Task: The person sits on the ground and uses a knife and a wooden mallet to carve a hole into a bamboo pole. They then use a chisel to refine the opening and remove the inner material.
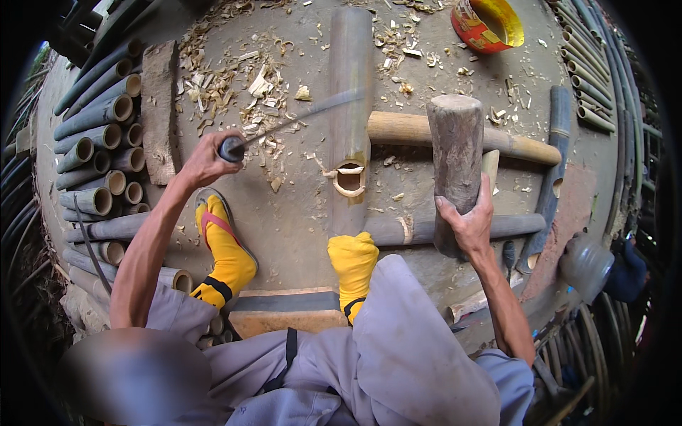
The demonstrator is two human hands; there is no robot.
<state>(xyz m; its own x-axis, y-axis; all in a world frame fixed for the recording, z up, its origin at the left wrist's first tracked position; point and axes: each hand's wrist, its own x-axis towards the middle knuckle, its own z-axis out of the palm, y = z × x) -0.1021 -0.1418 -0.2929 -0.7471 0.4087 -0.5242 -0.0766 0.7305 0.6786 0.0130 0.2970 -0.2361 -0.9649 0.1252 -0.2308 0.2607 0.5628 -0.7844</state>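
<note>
My left hand (206,162) is closed round the dark handle of a long-bladed machete (323,106). Its blade, smeared by motion, reaches right across a thick bamboo pole (349,57). A hole (349,179) is cut in the pole's upper wall, and a pale curl of bamboo hangs at its edge. My right hand (465,226) grips the lower part of a short wooden log (457,142), held upright to the right of the pole. My yellow-socked right foot (353,264) presses on the near end of the pole.
Joined bamboo pieces (462,135) lie to the right, under and beyond the log. Cut bamboo tubes (92,156) are stacked at the left beside a rough plank (160,106). Wood chips (261,83) cover the ground. A red and yellow bucket (486,27) stands at the far right.
</note>
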